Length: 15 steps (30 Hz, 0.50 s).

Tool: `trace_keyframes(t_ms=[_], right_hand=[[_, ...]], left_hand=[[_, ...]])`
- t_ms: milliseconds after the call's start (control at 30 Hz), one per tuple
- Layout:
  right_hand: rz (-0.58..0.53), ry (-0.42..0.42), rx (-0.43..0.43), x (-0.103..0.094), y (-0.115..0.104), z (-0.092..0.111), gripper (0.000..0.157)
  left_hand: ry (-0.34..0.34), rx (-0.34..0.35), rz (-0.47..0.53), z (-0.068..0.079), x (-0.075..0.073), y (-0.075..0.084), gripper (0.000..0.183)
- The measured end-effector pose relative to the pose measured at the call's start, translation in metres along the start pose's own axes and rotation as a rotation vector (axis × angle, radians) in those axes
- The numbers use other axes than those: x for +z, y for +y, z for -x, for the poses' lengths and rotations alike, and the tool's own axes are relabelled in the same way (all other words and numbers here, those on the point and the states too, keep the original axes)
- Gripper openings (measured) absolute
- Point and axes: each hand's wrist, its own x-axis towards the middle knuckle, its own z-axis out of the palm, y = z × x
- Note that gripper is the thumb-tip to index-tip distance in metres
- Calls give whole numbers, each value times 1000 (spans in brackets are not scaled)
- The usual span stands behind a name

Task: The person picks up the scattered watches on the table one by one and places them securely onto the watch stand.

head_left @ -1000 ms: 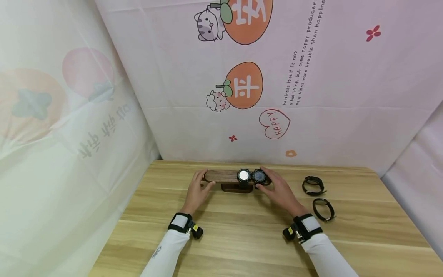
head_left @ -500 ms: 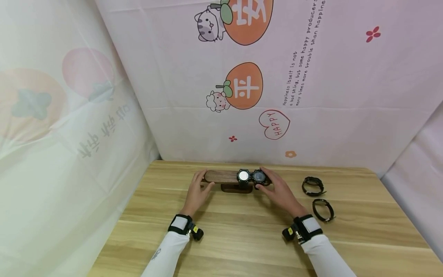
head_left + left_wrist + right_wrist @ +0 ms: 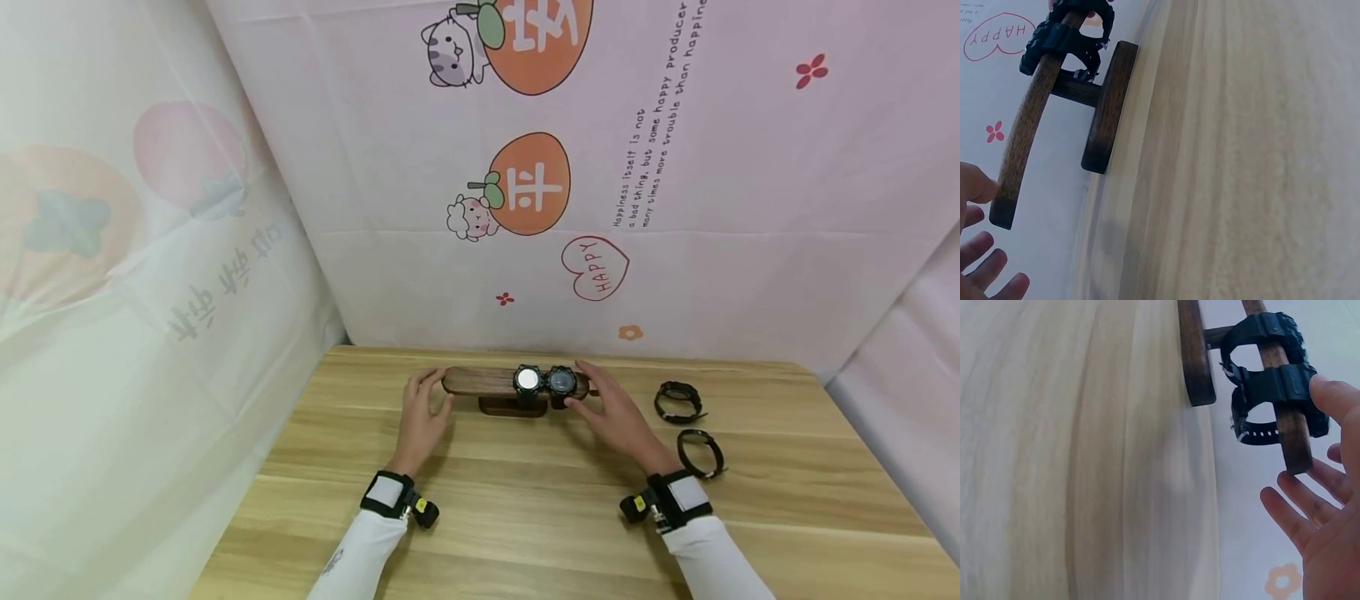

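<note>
A dark wooden watch stand [image 3: 480, 382] stands near the back of the table, its long bar raised over a small base [image 3: 1109, 112]. Two black watches, one with a bright face [image 3: 528, 379] and one with a dark face [image 3: 562, 381], hang side by side round the bar's right half. At the bar's left end is my left hand [image 3: 422, 425], thumb tip right by the wood and other fingers spread. My right hand [image 3: 618, 421] is at the other end, its thumb tip at the outer watch [image 3: 1294, 384] and its fingers loosely extended around the bar's end.
Two more black watches, an upper one [image 3: 678, 403] and a lower one [image 3: 701, 455], lie on the wooden table [image 3: 525, 517] to the right of my right hand. A white printed cloth [image 3: 420, 283] hangs right behind the table's back edge.
My right hand has shifted slightly right, uncovering the bar's right end. My left hand has drawn a little left from the bar's other end. The stand and watches stay in place.
</note>
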Motion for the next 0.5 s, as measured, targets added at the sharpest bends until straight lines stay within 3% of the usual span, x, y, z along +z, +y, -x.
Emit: trace_keyframes(t_ms=[300,500], right_hand=[[-24,29,-1,-13,1,15,69],[-35,74,-4,-21,0,30,64]], left_hand=[[14,62,17,5,-3,5,38],[19,53,33,8,-2,9,34]])
